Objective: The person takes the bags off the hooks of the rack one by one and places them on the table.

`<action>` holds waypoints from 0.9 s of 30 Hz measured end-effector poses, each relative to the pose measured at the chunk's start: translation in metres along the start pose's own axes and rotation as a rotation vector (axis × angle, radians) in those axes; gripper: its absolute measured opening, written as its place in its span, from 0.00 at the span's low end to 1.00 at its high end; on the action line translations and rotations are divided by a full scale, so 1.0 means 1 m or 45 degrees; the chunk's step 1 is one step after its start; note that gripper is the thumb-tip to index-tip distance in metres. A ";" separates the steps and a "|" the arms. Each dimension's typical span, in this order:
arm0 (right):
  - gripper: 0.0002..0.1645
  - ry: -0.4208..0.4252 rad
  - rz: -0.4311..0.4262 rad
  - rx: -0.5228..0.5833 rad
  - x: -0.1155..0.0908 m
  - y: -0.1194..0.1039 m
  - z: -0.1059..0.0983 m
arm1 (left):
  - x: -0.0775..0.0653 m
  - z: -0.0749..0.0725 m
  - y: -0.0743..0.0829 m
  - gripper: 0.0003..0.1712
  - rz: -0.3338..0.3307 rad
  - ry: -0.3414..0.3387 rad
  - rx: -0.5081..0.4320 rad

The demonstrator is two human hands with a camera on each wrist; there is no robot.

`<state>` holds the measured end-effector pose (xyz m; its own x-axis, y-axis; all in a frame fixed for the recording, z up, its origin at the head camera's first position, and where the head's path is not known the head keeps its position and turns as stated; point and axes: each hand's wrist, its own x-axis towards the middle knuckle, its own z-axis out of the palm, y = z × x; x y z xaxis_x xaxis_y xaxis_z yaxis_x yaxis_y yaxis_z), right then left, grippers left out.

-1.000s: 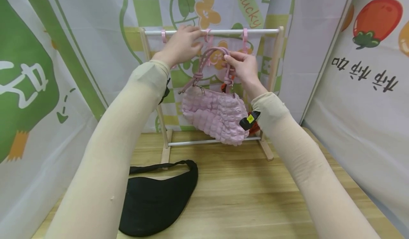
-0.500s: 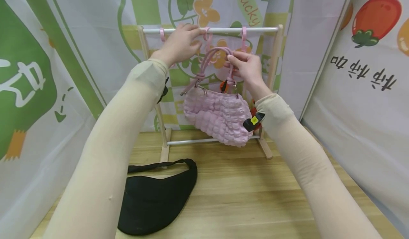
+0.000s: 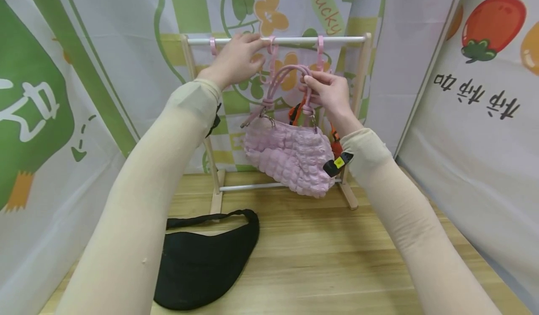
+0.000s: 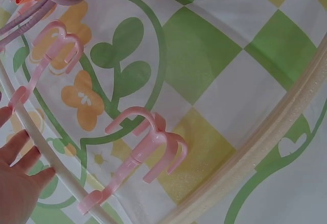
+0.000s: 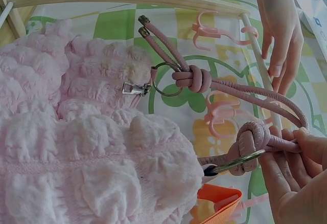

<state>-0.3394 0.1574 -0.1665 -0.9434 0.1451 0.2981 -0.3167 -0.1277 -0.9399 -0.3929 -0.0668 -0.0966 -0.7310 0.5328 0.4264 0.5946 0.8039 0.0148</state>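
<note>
My right hand (image 3: 330, 92) pinches the strap handle (image 3: 288, 69) of a pink puffy handbag (image 3: 290, 156) between thumb and fingers. The bag hangs tilted in front of the rack, its right end lower. Close by the hand in the right wrist view is a knotted handle end (image 5: 250, 137) with a metal ring. My left hand (image 3: 237, 57) rests over the white rod (image 3: 294, 40) of the rack, fingers extended toward the middle pink hook (image 3: 272, 50). In the left wrist view, those fingers touch the rod beside that hook, and the left pink hook (image 4: 148, 142) hangs further along.
A black crescent-shaped bag (image 3: 198, 268) lies on the wooden table (image 3: 316, 259) at front left. Behind the handbag shows an orange strap (image 3: 296, 113), with a red-orange thing (image 3: 336, 144) at right. A wooden post (image 3: 362, 81) carries the rod's right end, near the right pink hook (image 3: 321, 50).
My right hand has shifted slightly right and down with the handbag, showing more of the orange strap and red-orange thing behind it. The left hand stays on the rod.
</note>
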 end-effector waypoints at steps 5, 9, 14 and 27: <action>0.19 -0.003 0.001 0.014 -0.003 0.001 -0.003 | 0.000 0.002 -0.001 0.29 0.017 0.017 -0.007; 0.19 -0.017 -0.005 0.021 -0.004 0.003 -0.006 | -0.001 0.003 -0.001 0.30 0.017 0.028 -0.015; 0.19 -0.020 -0.005 0.023 -0.005 0.005 -0.006 | -0.003 0.005 -0.003 0.30 0.023 0.045 -0.017; 0.18 -0.020 -0.013 0.056 -0.009 0.006 -0.008 | -0.010 0.008 -0.003 0.28 0.098 0.100 0.037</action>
<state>-0.3325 0.1633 -0.1762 -0.9416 0.1310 0.3104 -0.3297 -0.1698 -0.9287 -0.3897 -0.0722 -0.1081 -0.6542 0.5718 0.4950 0.6371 0.7694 -0.0468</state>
